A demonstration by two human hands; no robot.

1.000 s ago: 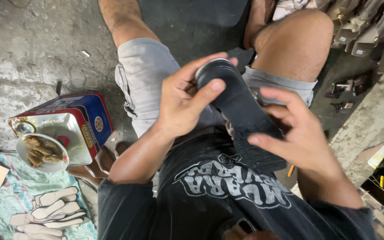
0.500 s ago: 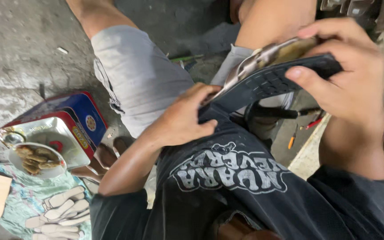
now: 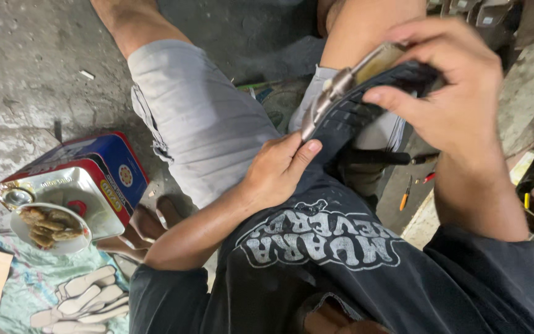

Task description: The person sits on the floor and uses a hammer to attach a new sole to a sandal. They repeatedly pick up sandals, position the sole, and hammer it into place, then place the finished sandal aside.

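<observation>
Step in hand: the person sits on the floor and works on a dark blue-black rubber shoe sole with a ribbed tread [image 3: 366,108], held up over the lap; by the look of it the sole is being pressed or fitted onto a pale upper part along its top edge.
Right hand [image 3: 458,93]: clenched around the far end of the sole, fingers curled over the tread, thumb under it.
Left hand [image 3: 279,173]: grasping the near end of the sole, thumb pressed flat against its edge.
Where the sole is: between both hands, tilted, above the right thigh and the grey shorts [image 3: 199,117].
Next move calls for: a firm two-handed grip and even thumb pressure along the edge, I judge, so the layers do not slip.
Nearby, left: a red-and-blue rectangular metal tin [image 3: 81,179] on the concrete floor, with a white plate of brown fried snacks [image 3: 47,227] resting on its near corner.
Near left: pale cut-out sole shapes [image 3: 81,297] on a patterned cloth.
</observation>
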